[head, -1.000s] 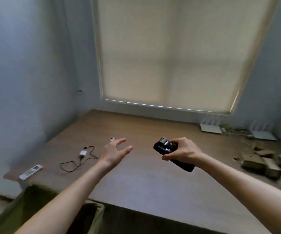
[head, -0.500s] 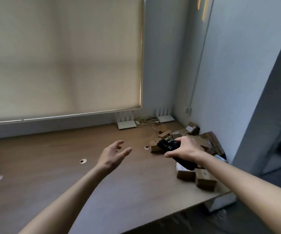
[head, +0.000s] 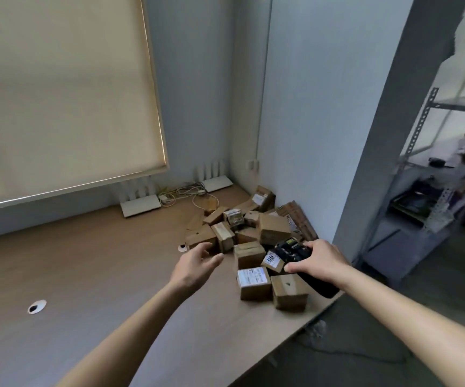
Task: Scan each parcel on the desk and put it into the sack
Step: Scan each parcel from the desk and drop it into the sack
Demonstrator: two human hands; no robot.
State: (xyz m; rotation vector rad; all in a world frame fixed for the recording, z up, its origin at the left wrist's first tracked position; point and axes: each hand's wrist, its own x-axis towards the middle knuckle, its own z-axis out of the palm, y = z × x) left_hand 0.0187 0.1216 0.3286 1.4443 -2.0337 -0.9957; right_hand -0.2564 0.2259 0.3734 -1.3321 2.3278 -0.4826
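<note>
A heap of several small brown cardboard parcels [head: 249, 237] lies in the desk's far right corner, some with white labels. One labelled parcel [head: 253, 283] sits at the near edge of the heap. My right hand [head: 319, 261] grips a black handheld scanner [head: 291, 251] just above the heap, its screen end pointing left. My left hand [head: 196, 265] hovers with relaxed fingers and holds nothing, just left of the heap and close to a brown parcel [head: 200, 238]. The sack is out of sight.
The wooden desk [head: 100, 275] has round cable holes [head: 36, 306]. Two white routers [head: 140, 205] with tangled cables stand against the back wall under a drawn blind. A white wall bounds the heap on the right; beyond the desk's end stands a metal shelving rack [head: 427, 191].
The view has swung right, from the desk's left end with the sack to the parcel heap. Both hands now reach over the heap; my right hand still grips the scanner.
</note>
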